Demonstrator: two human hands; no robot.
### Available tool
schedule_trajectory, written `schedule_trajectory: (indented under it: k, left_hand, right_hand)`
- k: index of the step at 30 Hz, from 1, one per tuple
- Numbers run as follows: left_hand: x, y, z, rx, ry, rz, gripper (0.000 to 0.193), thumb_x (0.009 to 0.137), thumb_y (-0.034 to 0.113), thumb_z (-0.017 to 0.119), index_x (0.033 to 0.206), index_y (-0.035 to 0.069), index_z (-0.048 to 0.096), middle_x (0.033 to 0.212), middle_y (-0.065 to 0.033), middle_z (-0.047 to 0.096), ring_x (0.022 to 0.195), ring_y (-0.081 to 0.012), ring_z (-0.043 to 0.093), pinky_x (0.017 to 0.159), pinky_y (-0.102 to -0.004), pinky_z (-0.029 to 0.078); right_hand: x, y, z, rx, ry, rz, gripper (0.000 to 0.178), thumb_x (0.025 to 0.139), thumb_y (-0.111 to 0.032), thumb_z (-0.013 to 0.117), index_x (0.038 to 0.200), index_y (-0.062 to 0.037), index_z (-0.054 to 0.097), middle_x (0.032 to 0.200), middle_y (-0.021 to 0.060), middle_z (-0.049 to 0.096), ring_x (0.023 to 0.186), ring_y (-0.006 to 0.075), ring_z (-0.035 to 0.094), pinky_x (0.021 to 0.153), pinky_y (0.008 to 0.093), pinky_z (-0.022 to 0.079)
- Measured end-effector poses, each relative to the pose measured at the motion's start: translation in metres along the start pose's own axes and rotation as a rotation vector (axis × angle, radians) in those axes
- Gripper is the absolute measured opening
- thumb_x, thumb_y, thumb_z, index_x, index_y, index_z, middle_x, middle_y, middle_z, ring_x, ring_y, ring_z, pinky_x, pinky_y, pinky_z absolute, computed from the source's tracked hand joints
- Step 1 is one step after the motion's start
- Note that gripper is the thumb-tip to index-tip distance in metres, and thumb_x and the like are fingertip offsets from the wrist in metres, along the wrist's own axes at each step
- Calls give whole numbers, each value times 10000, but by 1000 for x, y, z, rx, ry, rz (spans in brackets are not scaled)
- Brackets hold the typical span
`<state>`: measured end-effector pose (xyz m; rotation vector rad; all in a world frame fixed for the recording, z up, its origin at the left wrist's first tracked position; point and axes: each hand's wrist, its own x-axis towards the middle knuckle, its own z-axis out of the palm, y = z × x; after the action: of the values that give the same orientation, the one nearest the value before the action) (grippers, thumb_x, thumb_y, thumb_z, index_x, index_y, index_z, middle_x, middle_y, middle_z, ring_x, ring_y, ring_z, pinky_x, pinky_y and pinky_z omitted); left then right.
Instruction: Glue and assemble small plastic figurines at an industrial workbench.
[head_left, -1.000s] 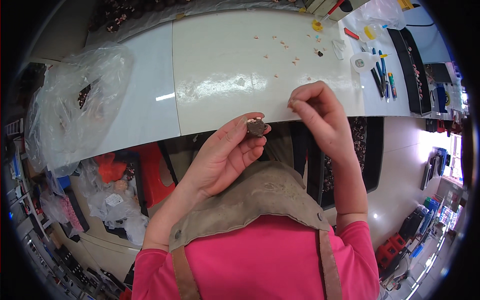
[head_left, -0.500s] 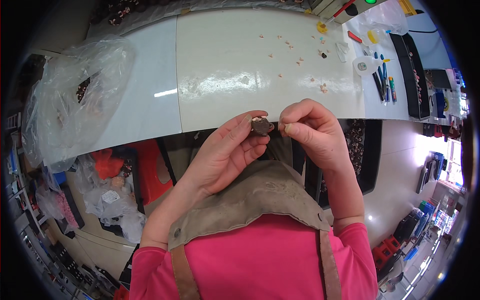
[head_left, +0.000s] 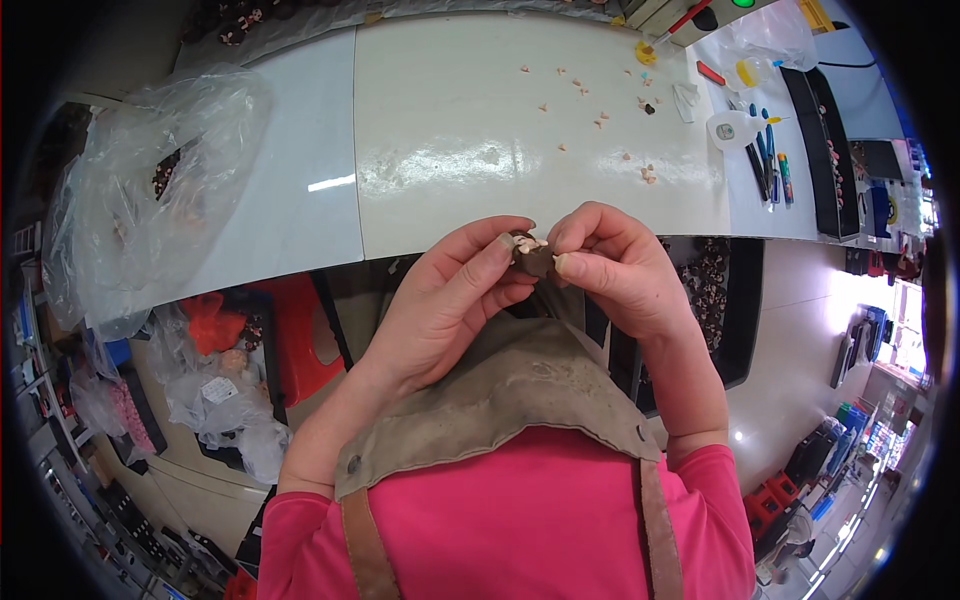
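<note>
Between the thumb and fingers of my left hand [head_left: 450, 290] is a small dark brown figurine [head_left: 533, 258] with pale pink bits on its upper side. It is held above my apron, just off the table's near edge. My right hand [head_left: 618, 268] meets it from the right, thumb and forefinger pinched together at its side. What that pinch holds, if anything, is hidden. Several tiny pale pink pieces [head_left: 648, 175] lie scattered on the white table [head_left: 450, 110], with one small dark piece [head_left: 649, 109] among them.
At the right of the table are a white squeeze bottle [head_left: 733, 130], several pens [head_left: 768, 160] and a black tray [head_left: 822, 150] of small parts. Clear plastic bags [head_left: 165, 200] cover the left end. Below the edge sits a black tray [head_left: 745, 310] with many dark and pink figures.
The brown figurine has turned, so more of its pink bits show. My right hand has come left, and its pinched fingertips now meet the figurine's side.
</note>
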<state>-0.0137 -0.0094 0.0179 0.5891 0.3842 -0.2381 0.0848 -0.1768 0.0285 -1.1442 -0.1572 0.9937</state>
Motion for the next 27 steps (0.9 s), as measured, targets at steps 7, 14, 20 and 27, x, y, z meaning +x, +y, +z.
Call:
schedule_trajectory:
  k: [7,14,20,27]
  left_hand:
    - [-1,0,-2,331,8,242,294,946,162,504,1203,20,502,1072,-57,596,976,-127,576,864,-264,473]
    - [10,11,-3,254,8,141,302,956,177,484,1211,14,499,1060,-54,599,962,-114,583,843,-248,479]
    - [14,14,1,257,39,187,314,943,204,520,1198,22,529,999,-45,611,886,-97,581,827,-234,476]
    - [23,16,-2,385,71,270,311,935,205,536,1181,15,542,1004,-49,615,880,-102,583,820,-239,480]
  right_hand:
    - [4,2,3,80,-61,28,192,814,-107,673,934,-43,538,889,45,576,773,118,553,699,227,454]
    - [8,-1,3,45,-16,-17,212,819,-126,673,966,-26,557,885,40,589,770,105,556,704,225,455]
    - [11,-7,-1,-20,-17,-45,199,843,-102,637,1008,0,593,908,61,613,792,115,577,741,235,472]
    - [15,-6,2,-168,7,-180,159,889,-84,573,1013,15,583,897,56,618,813,101,578,758,233,475]
